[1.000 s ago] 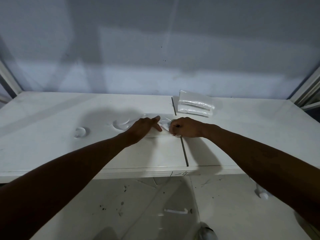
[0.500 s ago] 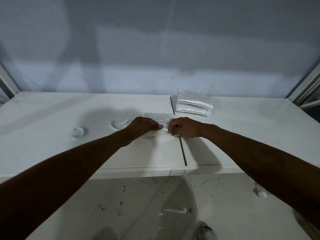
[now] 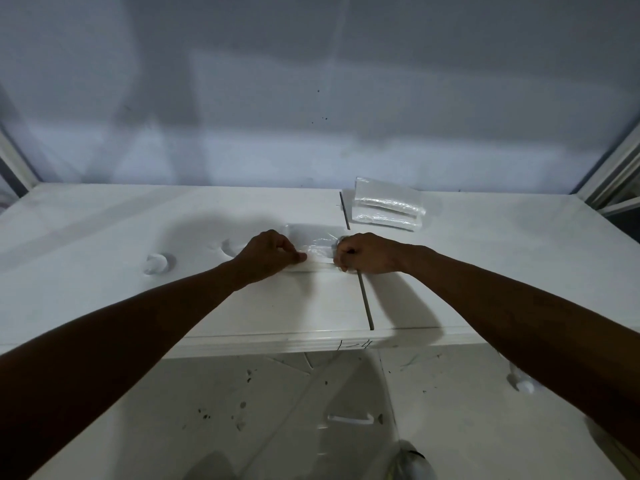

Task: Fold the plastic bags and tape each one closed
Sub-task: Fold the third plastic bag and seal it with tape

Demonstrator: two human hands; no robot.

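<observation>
At frame centre, our left hand (image 3: 268,255) and right hand (image 3: 369,253) pinch a clear plastic bag (image 3: 318,249) in curled fingers on the counter (image 3: 104,237); folded bags (image 3: 388,206) lie just beyond.

Fingertips of right hand (image 3: 367,252) out of sight under knuckles; plastic bag (image 3: 320,249) near edge faint, perhaps beneath left hand (image 3: 268,254)

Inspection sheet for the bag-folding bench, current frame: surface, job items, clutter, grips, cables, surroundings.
surface: white table, dark seam down the middle.
job's things: clear bag on table between the hands; stack of folded bags behind, right of seam.
clutter: two small white curled pieces at left, kind unclear.
grips: left hand and right hand both pinch the bag.
cables: nothing seen.
surroundings: grey wall; speckled floor.
</observation>
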